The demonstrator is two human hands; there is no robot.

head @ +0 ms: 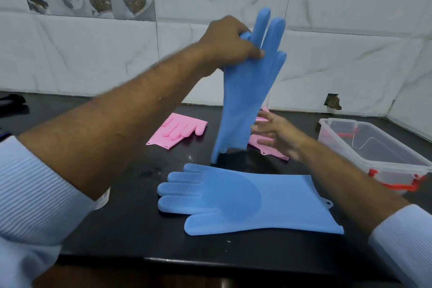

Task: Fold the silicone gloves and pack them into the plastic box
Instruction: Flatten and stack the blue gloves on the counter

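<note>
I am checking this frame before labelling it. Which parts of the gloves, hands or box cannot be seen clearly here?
Head view:
- Second pink silicone glove: mostly hidden behind the hanging blue silicone glove and the right hand.
- Left hand: its grip on the hanging glove is motion-blurred; the fingertips are unclear.
- Clear plastic box with red clips: right side cut off by the frame edge.
- Right hand: blurred; contact with the hanging glove is uncertain.

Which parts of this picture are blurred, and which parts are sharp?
Head view: the left hand and right hand are motion-blurred, as is the hanging blue glove; the flat blue glove shows crisp ridges; the plastic box looks sharp.
</note>
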